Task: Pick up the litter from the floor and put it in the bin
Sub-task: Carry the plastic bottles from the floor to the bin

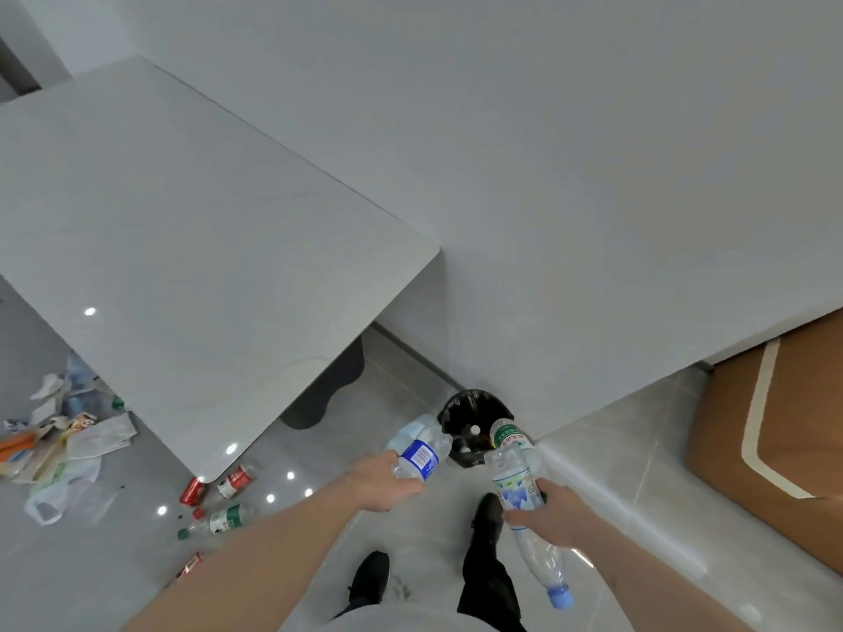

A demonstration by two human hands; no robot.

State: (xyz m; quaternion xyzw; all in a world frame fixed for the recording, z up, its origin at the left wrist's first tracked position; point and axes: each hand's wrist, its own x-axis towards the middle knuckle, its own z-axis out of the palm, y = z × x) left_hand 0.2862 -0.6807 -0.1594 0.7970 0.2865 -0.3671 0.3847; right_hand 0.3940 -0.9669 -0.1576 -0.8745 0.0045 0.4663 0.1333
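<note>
A black-lined bin (474, 405) stands on the floor against the wall, just ahead of both hands. My left hand (383, 481) grips a clear plastic bottle with a blue label (422, 453), its top end reaching toward the bin's left rim. My right hand (556, 513) holds two clear bottles: a long one with a blue cap (531, 522) pointing down toward me, and a green-labelled one (508, 434) next to the bin's right rim. More litter lies on the floor at left: red cans (194, 490), a green-labelled bottle (223, 521).
A white table (182, 248) fills the left half, its dark leg (328, 394) near the bin. A pile of bags and wrappers (68, 440) lies under its left edge. A brown cabinet (775, 431) stands at right. My black shoes (372, 581) are below.
</note>
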